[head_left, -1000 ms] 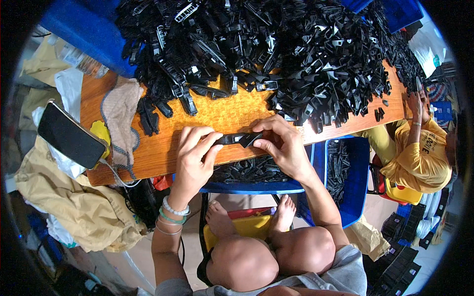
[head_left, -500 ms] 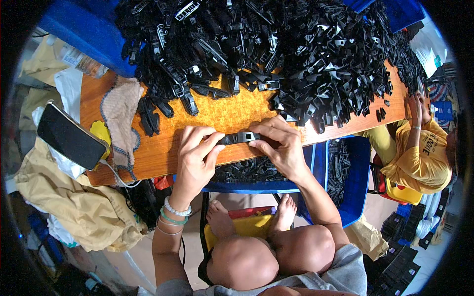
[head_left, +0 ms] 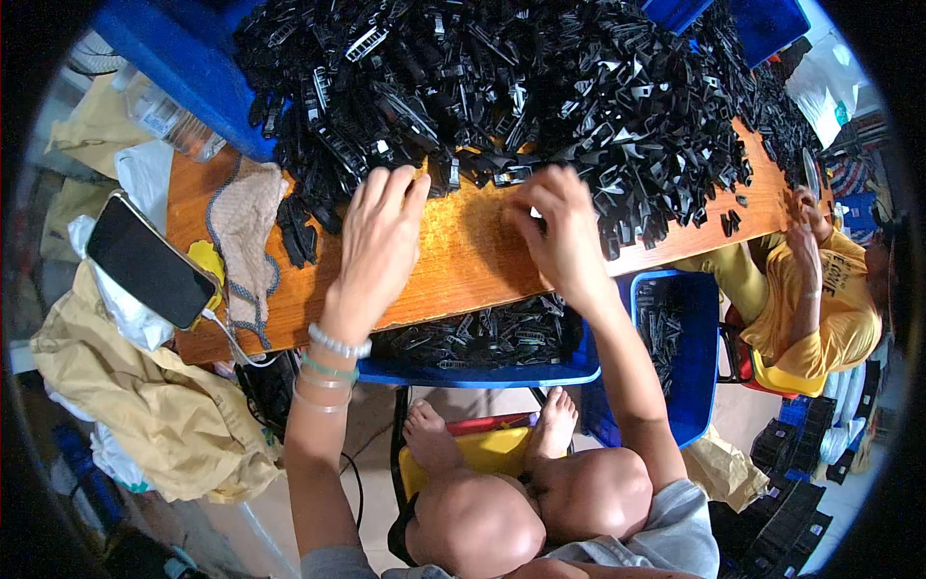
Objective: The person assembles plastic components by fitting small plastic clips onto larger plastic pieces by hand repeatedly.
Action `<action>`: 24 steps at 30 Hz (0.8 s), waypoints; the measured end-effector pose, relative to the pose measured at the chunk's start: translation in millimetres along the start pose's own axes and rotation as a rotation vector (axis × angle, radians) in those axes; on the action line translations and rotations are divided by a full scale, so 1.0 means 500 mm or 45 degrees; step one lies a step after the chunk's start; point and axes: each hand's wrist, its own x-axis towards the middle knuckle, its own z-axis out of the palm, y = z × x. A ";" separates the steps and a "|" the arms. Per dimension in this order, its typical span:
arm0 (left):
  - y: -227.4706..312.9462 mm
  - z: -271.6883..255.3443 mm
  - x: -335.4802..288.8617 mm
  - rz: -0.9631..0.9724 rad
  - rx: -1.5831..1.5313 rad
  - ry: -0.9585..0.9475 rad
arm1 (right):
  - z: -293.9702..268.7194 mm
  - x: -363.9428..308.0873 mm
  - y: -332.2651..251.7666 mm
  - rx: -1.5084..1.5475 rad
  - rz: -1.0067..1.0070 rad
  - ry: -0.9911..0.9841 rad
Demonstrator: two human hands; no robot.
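Note:
My left hand [head_left: 379, 236] is at the near edge of a heap of long black plastic clip parts [head_left: 405, 106], its fingers stretched forward and its fingertips against the parts. Nothing shows in its grasp. My right hand [head_left: 562, 232] bends its fingers at the edge of a heap of small black plastic pieces [head_left: 627, 125]. Motion smears those fingers, so whether they hold a piece cannot be made out. Between both hands lies the bare wood of the orange-brown table [head_left: 463, 246]. Just below its front edge, a blue bin [head_left: 482, 374] contains black clips.
A phone [head_left: 152, 261] on a cable and a beige cloth [head_left: 246, 232] lie at the left. Another blue bin [head_left: 696, 410] with black parts stands right of my legs. At the far right sits a person in a yellow shirt [head_left: 839, 309]. Brown paper [head_left: 145, 396] lies lower left.
The black buckle that both hands held over the front edge is gone from between them. Both hands have moved forward to the heaps; the bin below shows more.

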 end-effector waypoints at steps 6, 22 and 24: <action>0.053 -0.011 0.005 0.135 -0.193 -0.250 | 0.045 0.067 0.022 -0.279 -0.045 0.045; 0.067 -0.019 -0.105 -0.188 -0.635 -0.038 | 0.012 0.025 -0.019 0.015 -0.014 -0.135; 0.067 -0.015 -0.109 -0.203 -0.659 -0.022 | -0.002 0.028 -0.015 0.084 -0.044 -0.098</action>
